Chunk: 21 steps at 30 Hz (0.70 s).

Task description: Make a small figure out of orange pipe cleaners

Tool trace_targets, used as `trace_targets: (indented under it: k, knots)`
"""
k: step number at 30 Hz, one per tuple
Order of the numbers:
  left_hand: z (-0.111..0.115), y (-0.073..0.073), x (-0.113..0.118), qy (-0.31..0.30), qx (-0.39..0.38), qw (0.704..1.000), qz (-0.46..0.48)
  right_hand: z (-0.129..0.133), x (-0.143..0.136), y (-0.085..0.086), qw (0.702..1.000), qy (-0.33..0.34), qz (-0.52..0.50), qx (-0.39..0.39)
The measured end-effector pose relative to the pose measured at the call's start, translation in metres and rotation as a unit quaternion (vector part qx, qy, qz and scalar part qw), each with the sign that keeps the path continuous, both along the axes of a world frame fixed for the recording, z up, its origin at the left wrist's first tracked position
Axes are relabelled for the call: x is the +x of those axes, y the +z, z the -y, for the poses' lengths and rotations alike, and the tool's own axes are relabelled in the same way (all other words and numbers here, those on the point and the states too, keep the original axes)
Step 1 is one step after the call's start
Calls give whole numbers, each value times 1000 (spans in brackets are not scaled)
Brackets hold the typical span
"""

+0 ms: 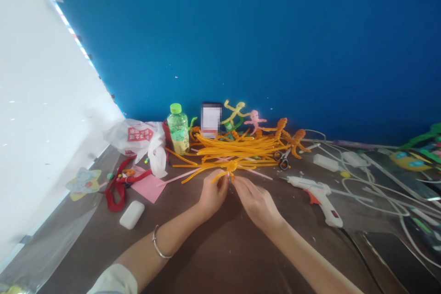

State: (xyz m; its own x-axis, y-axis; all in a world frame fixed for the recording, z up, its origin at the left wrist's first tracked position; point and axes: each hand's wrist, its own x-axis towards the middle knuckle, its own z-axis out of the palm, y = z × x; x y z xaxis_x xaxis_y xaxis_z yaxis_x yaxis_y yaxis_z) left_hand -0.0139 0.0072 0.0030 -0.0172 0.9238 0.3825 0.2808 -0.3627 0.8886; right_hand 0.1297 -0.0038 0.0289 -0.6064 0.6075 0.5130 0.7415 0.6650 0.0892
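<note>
Head: fuzzy, coiled orange piece (231, 166)

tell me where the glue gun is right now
In the head view, the glue gun lies on the table to the right of the right hand, with the dark phone nearer the person.

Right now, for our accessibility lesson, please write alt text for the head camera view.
Two hands work on a small orange fuzzy figure at a dark table. Behind them lie orange craft stems and a green-capped bottle; a glue gun lies to the right.
</note>
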Motion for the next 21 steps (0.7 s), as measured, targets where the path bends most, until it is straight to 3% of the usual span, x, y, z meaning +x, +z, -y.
trace_targets:
  k: [8, 12, 15, 21]
  knots:
    - [1, 0, 0, -1, 3, 1000, -2, -5, -7, 2, 966, -67, -210, -132]
    - [1, 1, -1, -4, -7, 1000, 9, -6, -11, 8, 926, -118, -289, -212]
    - [1, 1, 0, -12, -29, 999, 39, -9, -12, 13, 861, -131, -389, -300]
    - [0, 4, 3, -44, -141, 979, 137, -18, -7, 24, 690, -147, -530, -471]
